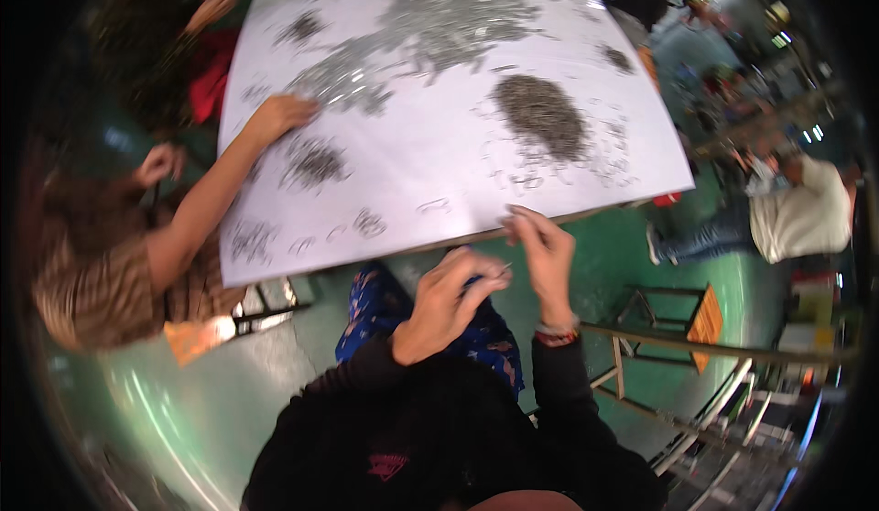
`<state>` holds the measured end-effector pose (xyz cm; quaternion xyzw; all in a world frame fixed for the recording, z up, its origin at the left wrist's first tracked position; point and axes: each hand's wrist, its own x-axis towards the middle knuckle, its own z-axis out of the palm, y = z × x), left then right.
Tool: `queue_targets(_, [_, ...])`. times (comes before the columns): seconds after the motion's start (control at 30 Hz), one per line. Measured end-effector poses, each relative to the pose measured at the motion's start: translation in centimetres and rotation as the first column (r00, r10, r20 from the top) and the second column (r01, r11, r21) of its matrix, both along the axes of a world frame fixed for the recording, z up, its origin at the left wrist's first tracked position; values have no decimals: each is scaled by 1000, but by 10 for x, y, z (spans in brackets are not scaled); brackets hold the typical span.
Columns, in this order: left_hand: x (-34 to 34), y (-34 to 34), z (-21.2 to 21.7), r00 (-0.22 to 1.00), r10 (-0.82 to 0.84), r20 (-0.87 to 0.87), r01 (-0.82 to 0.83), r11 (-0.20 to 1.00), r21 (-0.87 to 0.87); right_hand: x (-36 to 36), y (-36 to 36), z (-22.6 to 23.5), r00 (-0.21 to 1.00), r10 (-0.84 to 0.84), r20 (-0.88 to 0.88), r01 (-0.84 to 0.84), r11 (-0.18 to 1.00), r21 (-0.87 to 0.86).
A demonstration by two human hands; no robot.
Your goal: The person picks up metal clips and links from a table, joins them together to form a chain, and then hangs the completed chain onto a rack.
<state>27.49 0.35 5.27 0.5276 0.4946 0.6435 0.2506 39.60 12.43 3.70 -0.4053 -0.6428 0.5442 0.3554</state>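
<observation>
Below table edge, hands [499, 268] pinched together

Workshop: green painted floor [275, 364], white sorting table [458, 158] strewn with metal-piece heaps [542, 113] (co-workers seated around).

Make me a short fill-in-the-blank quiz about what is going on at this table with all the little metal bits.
1. The small metal pieces lie in heaps on a large ____ sheet.
2. The right hand wears a band on its ____.
3. A co-worker's hand rests on the sheet from the person's ____ side.
4. The floor beneath is painted ____.

Missing words: white; wrist; left; green
</observation>
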Motion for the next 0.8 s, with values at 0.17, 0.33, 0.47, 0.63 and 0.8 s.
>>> queue_targets(0.17, [7,10,-24,993,-64,100,63,998,8,-110,102,-78,896,242,373,-389,833,393])
queue_targets(0.33, [6,10,-29,988,-130,79,136,989,-63,-228,127,-76,710,272,649,-653,600,463])
queue_targets(0.47, [-9,8,-34,995,-103,0,101,982,-162,-276,118,-96,747,245,618,-635,540,552])
queue_targets(0.63, [-19,14,-39,994,-89,64,98,983,-154,-252,121,-112,836,20,548,-505,420,754])
queue_targets(0.8, [-17,12,-40,989,-93,114,105,989,-100,-188,111,-84,656,165,736,-700,498,512])
